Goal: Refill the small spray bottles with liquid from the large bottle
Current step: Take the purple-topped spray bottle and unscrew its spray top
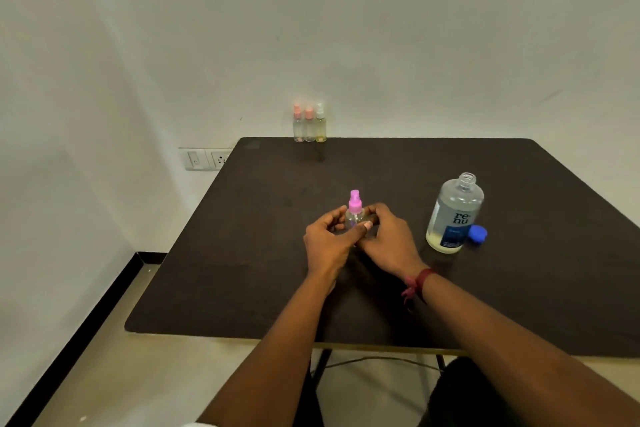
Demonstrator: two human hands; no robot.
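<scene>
A plain, sparsely furnished room, home or office unclear: a dark table (242, 270) against a bare white wall (415, 45), switch-and-socket plate (204, 159) behind the table's far-left corner, black skirting (86, 322) left of it.

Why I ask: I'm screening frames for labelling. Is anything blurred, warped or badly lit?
Head view: dim, soft light, no harsh glare; wide-angle stretch toward the frame's edges; the three far bottles look blurred; the label on the large bottle is legible.

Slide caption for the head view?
Left hand and right hand grip a pink-topped spray bottle; large bottle stands uncapped beside its blue cap.
</scene>
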